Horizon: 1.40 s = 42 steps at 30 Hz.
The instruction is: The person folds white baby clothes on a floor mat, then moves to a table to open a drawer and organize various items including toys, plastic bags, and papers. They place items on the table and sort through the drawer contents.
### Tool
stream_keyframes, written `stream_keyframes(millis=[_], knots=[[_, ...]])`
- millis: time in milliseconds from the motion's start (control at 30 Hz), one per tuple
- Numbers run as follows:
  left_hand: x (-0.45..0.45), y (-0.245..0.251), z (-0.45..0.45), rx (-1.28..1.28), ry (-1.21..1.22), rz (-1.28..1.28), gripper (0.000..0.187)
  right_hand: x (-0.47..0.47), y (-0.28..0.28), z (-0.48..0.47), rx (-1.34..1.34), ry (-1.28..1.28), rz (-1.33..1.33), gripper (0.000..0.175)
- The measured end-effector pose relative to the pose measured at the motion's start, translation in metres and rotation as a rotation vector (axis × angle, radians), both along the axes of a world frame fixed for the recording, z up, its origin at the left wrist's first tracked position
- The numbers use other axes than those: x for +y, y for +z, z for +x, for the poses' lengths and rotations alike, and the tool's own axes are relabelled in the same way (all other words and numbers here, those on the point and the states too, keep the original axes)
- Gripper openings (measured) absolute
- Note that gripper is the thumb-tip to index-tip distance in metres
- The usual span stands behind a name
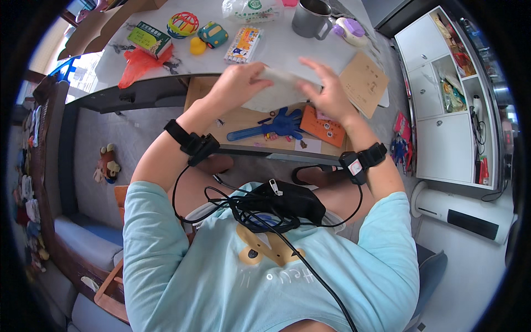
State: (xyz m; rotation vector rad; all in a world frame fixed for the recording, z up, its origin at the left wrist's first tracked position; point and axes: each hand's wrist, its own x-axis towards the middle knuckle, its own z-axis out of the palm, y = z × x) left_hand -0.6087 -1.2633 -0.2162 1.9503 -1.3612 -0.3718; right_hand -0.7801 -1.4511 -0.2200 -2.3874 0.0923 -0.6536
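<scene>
A thin white cloth or sheet (276, 91) is above the pulled-out wooden drawer, at the table's front edge. My left hand (240, 83) pinches its left end between thumb and fingers. At its right end is my right hand (325, 91), blurred, with thumb and forefinger apart; whether it grips the sheet is unclear. Below, in the drawer (199, 89), lie a blue plastic hand clapper (282, 124), an orange booklet (321, 126) and a small white card (309, 145). The sheet hides the drawer's back part. A brown kraft-cover notebook (365, 83) lies right of my right hand.
On the marble-patterned table (203, 66) are a green box (149, 39) on a red plastic bag (141, 66), a ball toy (183, 25), a toy car (213, 35), a yellow duck (198, 46), a marker pack (244, 44) and a grey mug (309, 18). A white cabinet (444, 145) stands right.
</scene>
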Motion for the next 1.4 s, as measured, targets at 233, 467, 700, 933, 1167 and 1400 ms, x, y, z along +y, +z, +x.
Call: stream_keyframes(millis=[233, 467, 700, 933, 1167, 1400], knots=[[-0.001, 0.003, -0.019, -0.024, -0.206, 0.015, 0.019, 0.030, -0.009, 0.009, 0.284, 0.128, 0.119, 0.024], [0.011, 0.005, 0.004, 0.023, -0.127, -0.179, 0.019, 0.006, 0.001, 0.000, 0.664, 0.096, 0.440, 0.044], [0.010, 0.001, 0.010, 0.145, -0.042, -0.158, 0.022, -0.012, -0.012, -0.007, 0.508, -0.007, 0.707, 0.040], [0.009, -0.011, 0.012, 0.594, -0.174, 0.147, 0.051, -0.018, -0.011, -0.015, 0.388, -0.072, 0.984, 0.040], [-0.007, -0.020, 0.006, 0.762, 0.145, -0.114, 0.039, -0.004, -0.018, -0.020, 0.398, -0.037, 1.353, 0.043], [-0.011, -0.022, -0.003, 0.856, 0.045, -0.010, 0.034, -0.008, -0.027, -0.010, 0.312, -0.367, 1.302, 0.028]])
